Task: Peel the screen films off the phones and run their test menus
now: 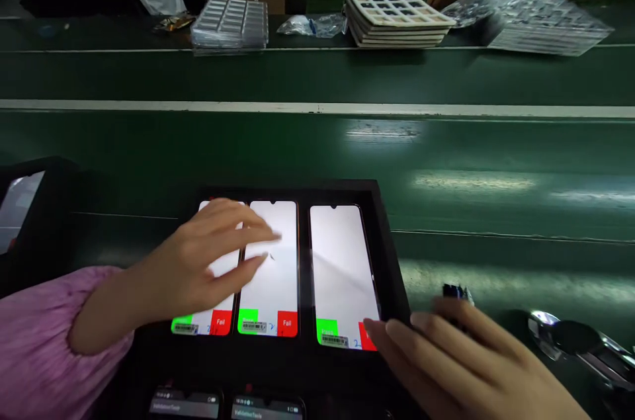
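Three smartphones with white screens lie side by side in a black tray [391,261]. Over the left phone [225,264] and the middle phone [272,274] hovers my left hand [213,261], thumb and fingers apart, holding nothing visible. A small dark mark shows on the middle screen by its fingertips. My right hand [461,357] is stretched out at the lower right corner of the right phone [342,261], partly covering its red box; I cannot tell whether it touches. Each phone shows green and red boxes and a barcode sticker along its bottom.
Two more phones, one left [184,405] and one right [268,409], are cut off below. A metal-and-black object [578,337] lies right. Clear plastic trays [231,23], a stack of pale trays [397,13] and bagged trays [540,16] stand beyond the green bench [272,142].
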Demonstrator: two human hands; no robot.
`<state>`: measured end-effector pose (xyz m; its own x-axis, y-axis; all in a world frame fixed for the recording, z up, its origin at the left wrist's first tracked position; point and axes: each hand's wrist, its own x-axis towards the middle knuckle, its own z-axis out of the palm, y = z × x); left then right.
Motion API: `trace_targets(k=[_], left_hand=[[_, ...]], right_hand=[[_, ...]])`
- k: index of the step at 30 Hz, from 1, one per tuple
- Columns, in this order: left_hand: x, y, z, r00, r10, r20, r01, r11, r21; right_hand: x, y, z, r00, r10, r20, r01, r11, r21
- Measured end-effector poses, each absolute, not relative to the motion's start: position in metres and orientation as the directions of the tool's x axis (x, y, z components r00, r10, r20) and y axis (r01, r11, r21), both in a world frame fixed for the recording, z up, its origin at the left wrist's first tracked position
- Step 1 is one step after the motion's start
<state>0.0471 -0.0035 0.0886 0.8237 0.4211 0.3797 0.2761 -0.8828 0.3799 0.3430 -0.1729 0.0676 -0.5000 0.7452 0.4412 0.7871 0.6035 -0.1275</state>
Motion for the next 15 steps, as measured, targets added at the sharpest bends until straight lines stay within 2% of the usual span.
trace_targets(k=[3,6,8,10,15], left_hand=[[0.048,0.008,0.081,0.736,0.581,0.347,0.561,-0.811,0.169],[0.049,0.017,0.074,0.675,0.692,0.257,0.71,-0.703,0.027],[0.05,0.021,0.071,0.674,0.705,0.219,0.722,-0.692,0.004],[0.052,0.023,0.069,0.685,0.698,0.209,0.711,-0.703,0.015],[0.052,0.029,0.064,0.687,0.683,0.247,0.685,-0.723,0.092]], right_hand=[[0.346,-0.129,0.072,-0.43,0.788,0.44,0.803,0.557,-0.212],[0.349,-0.082,0.07,-0.216,0.923,0.317,0.873,0.328,-0.361],[0.35,-0.061,0.069,-0.124,0.969,0.216,0.885,0.206,-0.418],[0.35,-0.052,0.069,-0.071,0.982,0.176,0.872,0.147,-0.466],[0.348,-0.064,0.076,0.119,0.969,0.217,0.741,0.06,-0.669]])
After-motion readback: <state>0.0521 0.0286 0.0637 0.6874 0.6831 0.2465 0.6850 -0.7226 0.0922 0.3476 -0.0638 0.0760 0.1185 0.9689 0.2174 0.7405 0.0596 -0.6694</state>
